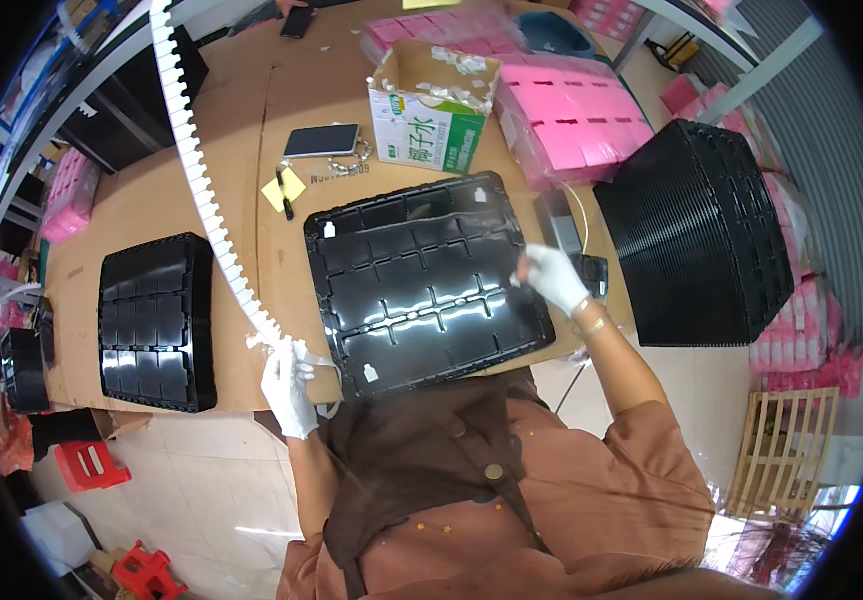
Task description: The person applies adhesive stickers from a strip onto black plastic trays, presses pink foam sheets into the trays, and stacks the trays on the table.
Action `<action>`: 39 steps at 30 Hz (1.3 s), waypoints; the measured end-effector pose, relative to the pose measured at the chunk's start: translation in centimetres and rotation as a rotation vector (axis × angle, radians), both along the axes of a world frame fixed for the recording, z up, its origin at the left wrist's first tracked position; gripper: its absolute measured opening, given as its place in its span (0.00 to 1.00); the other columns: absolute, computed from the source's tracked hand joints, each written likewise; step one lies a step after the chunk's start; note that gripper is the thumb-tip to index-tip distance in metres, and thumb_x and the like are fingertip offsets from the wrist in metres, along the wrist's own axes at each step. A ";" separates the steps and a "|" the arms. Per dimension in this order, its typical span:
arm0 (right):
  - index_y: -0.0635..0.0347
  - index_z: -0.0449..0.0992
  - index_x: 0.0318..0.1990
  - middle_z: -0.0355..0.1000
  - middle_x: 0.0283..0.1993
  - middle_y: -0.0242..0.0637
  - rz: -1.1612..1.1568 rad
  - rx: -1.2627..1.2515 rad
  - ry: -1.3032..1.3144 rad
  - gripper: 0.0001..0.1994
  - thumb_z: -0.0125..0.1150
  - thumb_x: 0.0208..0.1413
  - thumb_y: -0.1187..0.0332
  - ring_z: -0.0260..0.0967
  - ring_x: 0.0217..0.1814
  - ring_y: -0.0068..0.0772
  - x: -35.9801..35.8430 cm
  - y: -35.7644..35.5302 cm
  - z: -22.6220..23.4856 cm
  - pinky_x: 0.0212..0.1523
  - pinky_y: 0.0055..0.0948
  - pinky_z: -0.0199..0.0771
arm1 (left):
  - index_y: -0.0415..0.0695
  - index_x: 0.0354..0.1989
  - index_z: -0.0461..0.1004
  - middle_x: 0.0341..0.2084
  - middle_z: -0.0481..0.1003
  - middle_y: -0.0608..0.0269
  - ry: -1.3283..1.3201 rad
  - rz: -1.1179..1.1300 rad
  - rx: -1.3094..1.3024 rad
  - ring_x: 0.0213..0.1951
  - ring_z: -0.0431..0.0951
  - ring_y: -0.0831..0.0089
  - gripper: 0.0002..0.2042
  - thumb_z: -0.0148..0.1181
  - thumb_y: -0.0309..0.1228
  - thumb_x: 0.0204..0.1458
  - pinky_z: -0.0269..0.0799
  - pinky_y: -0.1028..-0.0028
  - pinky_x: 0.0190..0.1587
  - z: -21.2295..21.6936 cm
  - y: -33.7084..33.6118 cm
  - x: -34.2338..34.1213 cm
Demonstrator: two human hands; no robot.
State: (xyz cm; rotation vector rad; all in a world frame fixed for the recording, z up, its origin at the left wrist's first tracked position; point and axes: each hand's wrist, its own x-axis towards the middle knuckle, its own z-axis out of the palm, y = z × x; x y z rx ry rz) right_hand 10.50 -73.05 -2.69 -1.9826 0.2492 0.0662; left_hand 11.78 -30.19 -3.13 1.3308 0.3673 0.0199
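Note:
My left hand (pixel 289 390), in a white glove, is closed on the lower end of a long white strip of notched, tag-shaped stickers (pixel 194 160). The strip curves up and away to the far left edge of the view. In front of me lies a black plastic tray (pixel 421 260) with moulded ridges, slightly turned. Small white stickers sit near three of its corners, one of them a near-left sticker (pixel 371 373). My right hand (pixel 554 278), also gloved with bare fingertips showing, is over the tray's right edge, fingers bent together; anything between them is too small to make out.
A second black tray (pixel 146 320) lies at the left. A tall stack of black trays (pixel 696 240) stands at the right. Farther back are an open carton (pixel 431 115), a phone (pixel 321 140), a pen on yellow notes (pixel 284 192) and pink wrapped packs (pixel 576 110).

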 end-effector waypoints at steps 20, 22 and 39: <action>0.61 0.76 0.28 0.74 0.28 0.49 0.252 -0.807 -0.100 0.05 0.63 0.43 0.71 0.73 0.32 0.52 16.6 -2.7 -3.2 0.36 0.40 0.73 | 0.37 0.38 0.77 0.26 0.76 0.64 0.034 0.033 0.128 0.23 0.71 0.83 0.12 0.57 0.35 0.57 0.67 0.83 0.27 0.6 0.1 0.2; 0.61 0.75 0.28 0.74 0.28 0.49 0.257 -0.816 -0.113 0.05 0.63 0.43 0.71 0.73 0.32 0.52 16.8 -2.6 -3.0 0.36 0.40 0.73 | 0.37 0.38 0.77 0.27 0.76 0.64 0.024 0.025 0.130 0.24 0.71 0.83 0.12 0.57 0.35 0.57 0.67 0.83 0.27 0.6 0.1 0.4; 0.63 0.71 0.24 0.70 0.22 0.36 -0.137 -0.145 -0.256 0.04 0.52 0.46 0.82 0.68 0.26 0.25 16.0 4.2 -1.1 0.29 0.27 0.70 | 0.37 0.37 0.78 0.26 0.76 0.65 0.051 0.030 0.182 0.25 0.72 0.83 0.12 0.57 0.35 0.58 0.67 0.82 0.28 0.5 0.9 0.0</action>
